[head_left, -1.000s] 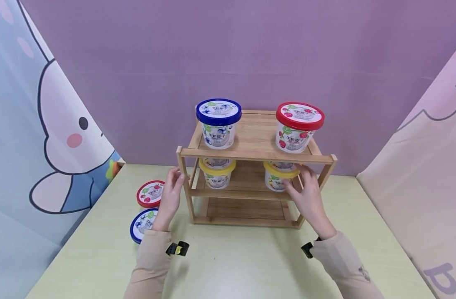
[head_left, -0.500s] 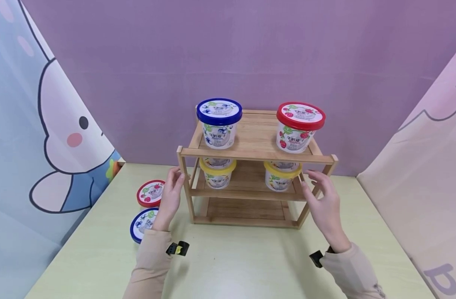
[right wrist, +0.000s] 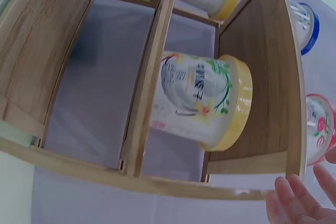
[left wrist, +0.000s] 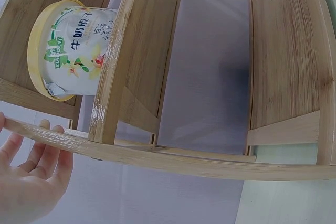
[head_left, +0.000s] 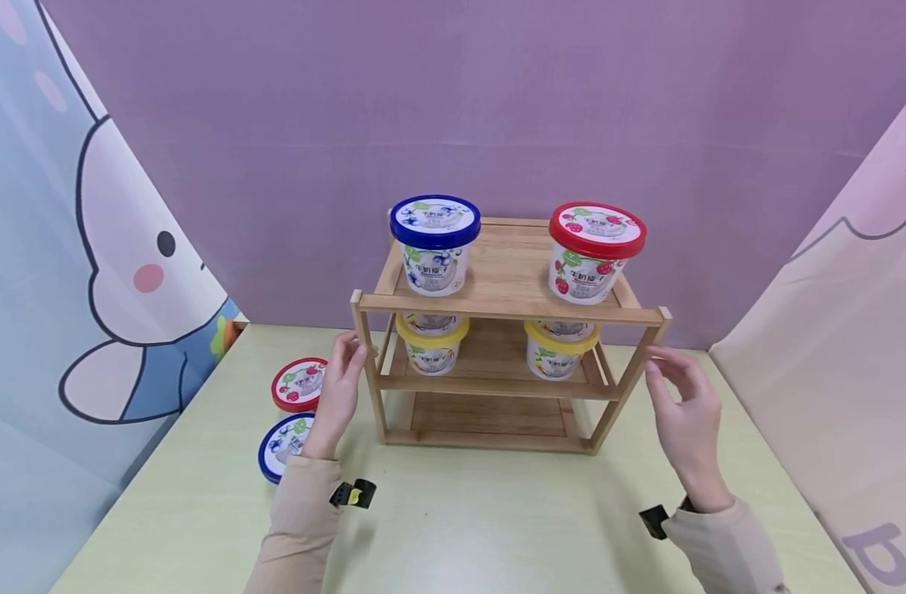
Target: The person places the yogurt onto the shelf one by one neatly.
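Observation:
My left hand [head_left: 339,396] grips the left upright of a three-tier wooden rack [head_left: 497,386]; in the left wrist view its thumb and fingers [left wrist: 50,161] lie on either side of the wood. Beside the right upright is my right hand [head_left: 686,417], holding nothing, fingers loosely bent. Whether it touches the upright is unclear. A yellow-lidded tub [head_left: 553,353] stands on the middle tier at right, another yellow-lidded tub [head_left: 432,348] at left. On the top tier stand a blue-lidded tub [head_left: 435,247] and a red-lidded tub [head_left: 596,252].
On the table [head_left: 453,528], left of the rack, are a red-lidded tub [head_left: 299,385] and a blue-lidded tub [head_left: 284,450], partly behind the left forearm. A purple cloth [head_left: 423,99] hangs behind; printed curtains [head_left: 156,272] border the sides.
My right hand has let go of the right yellow-lidded tub and moved right, out of the rack to beyond its right upright. The left hand has stayed put.

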`<state>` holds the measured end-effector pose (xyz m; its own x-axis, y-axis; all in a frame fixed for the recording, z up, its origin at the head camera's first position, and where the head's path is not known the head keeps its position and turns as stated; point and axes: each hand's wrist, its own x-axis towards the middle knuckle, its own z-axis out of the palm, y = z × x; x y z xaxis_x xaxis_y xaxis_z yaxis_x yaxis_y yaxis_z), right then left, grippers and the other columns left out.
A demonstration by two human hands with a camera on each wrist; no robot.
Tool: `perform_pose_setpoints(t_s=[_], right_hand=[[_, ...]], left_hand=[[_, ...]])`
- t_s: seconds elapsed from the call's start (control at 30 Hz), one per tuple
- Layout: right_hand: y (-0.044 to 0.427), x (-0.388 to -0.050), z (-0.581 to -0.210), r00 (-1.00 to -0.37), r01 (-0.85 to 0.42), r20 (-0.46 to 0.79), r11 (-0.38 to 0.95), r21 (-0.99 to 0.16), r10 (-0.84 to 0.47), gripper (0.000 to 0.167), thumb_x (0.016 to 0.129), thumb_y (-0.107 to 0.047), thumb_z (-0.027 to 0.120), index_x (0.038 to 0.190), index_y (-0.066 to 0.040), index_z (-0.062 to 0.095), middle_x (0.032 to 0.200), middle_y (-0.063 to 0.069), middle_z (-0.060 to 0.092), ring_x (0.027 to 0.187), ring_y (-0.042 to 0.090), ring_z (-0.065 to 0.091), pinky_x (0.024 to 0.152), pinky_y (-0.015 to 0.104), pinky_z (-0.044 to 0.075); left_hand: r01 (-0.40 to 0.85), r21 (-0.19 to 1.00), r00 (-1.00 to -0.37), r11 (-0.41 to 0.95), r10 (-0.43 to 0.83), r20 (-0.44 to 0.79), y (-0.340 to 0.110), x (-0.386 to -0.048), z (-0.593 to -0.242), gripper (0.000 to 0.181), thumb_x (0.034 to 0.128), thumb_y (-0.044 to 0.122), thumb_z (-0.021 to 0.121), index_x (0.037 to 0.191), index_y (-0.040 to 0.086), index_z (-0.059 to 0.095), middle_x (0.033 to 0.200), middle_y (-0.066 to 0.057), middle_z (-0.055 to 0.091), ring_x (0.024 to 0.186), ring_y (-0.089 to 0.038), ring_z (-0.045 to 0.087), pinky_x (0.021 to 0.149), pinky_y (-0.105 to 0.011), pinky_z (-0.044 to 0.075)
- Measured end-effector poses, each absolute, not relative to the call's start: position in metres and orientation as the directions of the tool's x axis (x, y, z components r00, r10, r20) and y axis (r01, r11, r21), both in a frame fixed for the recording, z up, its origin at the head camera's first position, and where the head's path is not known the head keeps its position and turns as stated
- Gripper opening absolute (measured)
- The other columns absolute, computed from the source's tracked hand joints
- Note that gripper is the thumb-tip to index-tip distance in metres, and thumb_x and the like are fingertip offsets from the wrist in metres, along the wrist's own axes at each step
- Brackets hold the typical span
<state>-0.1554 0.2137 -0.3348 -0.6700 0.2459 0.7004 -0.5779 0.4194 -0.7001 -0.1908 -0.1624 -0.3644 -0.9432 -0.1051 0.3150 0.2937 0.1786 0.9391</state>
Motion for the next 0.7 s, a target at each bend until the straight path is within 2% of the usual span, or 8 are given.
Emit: perform_pose_setpoints(t_s=[0.13,0.4,0.53,0.7], right_hand=[[0.222,-0.158,-0.339,-0.688,-0.558,0.663,0.368,-0.744,0.295,0.015,0.083,0.008,0.052,0.097,0.014,0.056,0.090,-0.004,0.062,0.084,0.001,0.058,0.076,0.012,0.043],[0.233,-0.166,-0.349,-0.740,-0.459,0.543,0.293,-0.839,0.397,0.014,0.085,0.002,0.053,0.096,0.010,0.057,0.085,-0.006,0.062,0.077,0.003,0.059,0.071,0.012,0.045],[0.235,-0.168,-0.351,-0.760,-0.435,0.505,0.257,-0.863,0.408,0.014,0.086,0.001,0.052,0.096,0.008,0.058,0.085,-0.006,0.062,0.076,0.004,0.059,0.070,0.012,0.046],[0.237,-0.172,-0.353,-0.818,-0.419,0.441,0.143,-0.897,0.371,0.014,0.088,-0.002,0.051,0.098,0.001,0.059,0.086,-0.005,0.062,0.079,0.006,0.060,0.071,0.013,0.047]], left_hand=[[0.302,0.937,-0.940,0.176,-0.107,0.323,-0.162,-0.191,-0.365,0.032,0.0961,0.018,0.036,0.122,-0.001,0.036,0.112,-0.024,0.045,0.115,-0.032,0.040,0.099,-0.044,0.029],[0.302,0.937,-0.940,0.176,-0.109,0.323,-0.162,-0.191,-0.364,0.032,0.0958,0.018,0.037,0.122,-0.001,0.036,0.114,-0.024,0.045,0.115,-0.032,0.040,0.099,-0.044,0.029],[0.299,0.938,-0.941,0.178,-0.108,0.321,-0.162,-0.191,-0.365,0.032,0.0959,0.019,0.037,0.121,0.000,0.036,0.113,-0.024,0.045,0.115,-0.032,0.040,0.100,-0.045,0.028],[0.300,0.938,-0.941,0.175,-0.105,0.320,-0.162,-0.191,-0.365,0.033,0.0961,0.019,0.036,0.122,-0.001,0.035,0.113,-0.026,0.045,0.116,-0.033,0.040,0.101,-0.046,0.026]])
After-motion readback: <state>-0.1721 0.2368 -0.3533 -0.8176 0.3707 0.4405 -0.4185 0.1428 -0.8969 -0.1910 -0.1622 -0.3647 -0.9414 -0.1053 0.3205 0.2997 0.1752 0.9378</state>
